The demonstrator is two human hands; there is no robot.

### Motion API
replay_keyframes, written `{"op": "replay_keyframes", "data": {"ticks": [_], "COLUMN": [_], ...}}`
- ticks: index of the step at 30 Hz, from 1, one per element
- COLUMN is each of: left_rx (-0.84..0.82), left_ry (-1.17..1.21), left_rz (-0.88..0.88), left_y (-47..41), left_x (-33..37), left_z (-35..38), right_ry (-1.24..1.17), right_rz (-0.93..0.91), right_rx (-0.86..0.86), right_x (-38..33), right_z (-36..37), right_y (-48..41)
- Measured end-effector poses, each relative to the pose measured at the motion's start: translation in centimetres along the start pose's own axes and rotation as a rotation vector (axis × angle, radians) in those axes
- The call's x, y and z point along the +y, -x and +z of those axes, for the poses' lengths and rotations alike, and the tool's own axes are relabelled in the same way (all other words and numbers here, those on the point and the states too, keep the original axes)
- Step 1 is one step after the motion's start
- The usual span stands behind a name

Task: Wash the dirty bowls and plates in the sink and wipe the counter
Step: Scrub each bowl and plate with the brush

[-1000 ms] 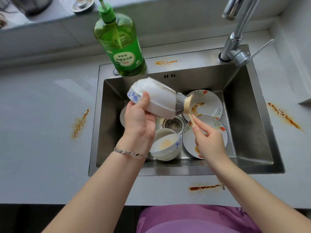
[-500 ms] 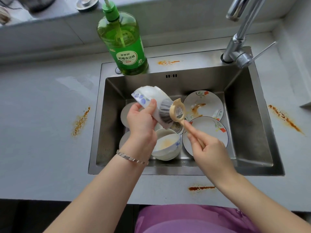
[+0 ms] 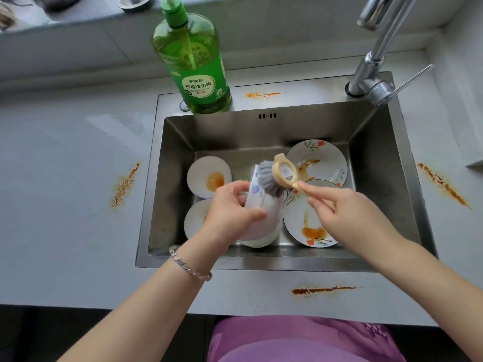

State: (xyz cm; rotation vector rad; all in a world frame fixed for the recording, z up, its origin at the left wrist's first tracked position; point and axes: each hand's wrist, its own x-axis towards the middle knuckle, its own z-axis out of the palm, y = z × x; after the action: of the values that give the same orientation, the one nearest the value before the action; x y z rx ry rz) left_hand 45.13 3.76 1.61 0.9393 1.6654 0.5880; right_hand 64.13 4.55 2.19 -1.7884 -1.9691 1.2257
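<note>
- The left hand [image 3: 230,212] curls round the bowl [image 3: 262,226], which has come down from near the soap [image 3: 193,66] to low in the sink [image 3: 261,263].
- The right hand [image 3: 347,218] pinches the brush [image 3: 283,171] handle; the bristles have shifted from the bowl's base to its rim.
- I'd say it's still the first bowl: the plates [image 3: 317,159] and counter stains [image 3: 324,290] are still dirty.
</note>
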Motion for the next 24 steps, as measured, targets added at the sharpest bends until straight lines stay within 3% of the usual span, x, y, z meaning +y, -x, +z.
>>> {"op": "replay_keyframes", "data": {"ticks": [5, 9, 14, 18, 24], "left_rx": [-0.023, -0.074, -0.105, -0.178, -0.100], "left_ry": [-0.109, -0.135, -0.063, -0.025, 0.045], "left_rz": [0.052, 0.022, 0.049, 0.085, 0.082], "left_y": [0.0, 0.0, -0.2, -0.6, -2.9], "left_x": [0.1, -0.3, -1.3, -2.0, -2.6], "left_z": [-0.5, -1.2, -2.0, -2.4, -3.5], "right_ry": [0.123, -0.006, -0.036, -0.092, -0.271], "right_rz": [-0.146, 0.035, -0.093, 0.115, 0.117], "right_rx": [-0.070, -0.089, -0.145, -0.107, -0.191], "right_x": [-0.9, 0.7, 0.5, 2.5, 4.2], "right_z": [0.1, -0.9, 0.2, 0.2, 1.4], "right_y": [1.7, -0.6, 1.0, -2.4, -3.5]}}
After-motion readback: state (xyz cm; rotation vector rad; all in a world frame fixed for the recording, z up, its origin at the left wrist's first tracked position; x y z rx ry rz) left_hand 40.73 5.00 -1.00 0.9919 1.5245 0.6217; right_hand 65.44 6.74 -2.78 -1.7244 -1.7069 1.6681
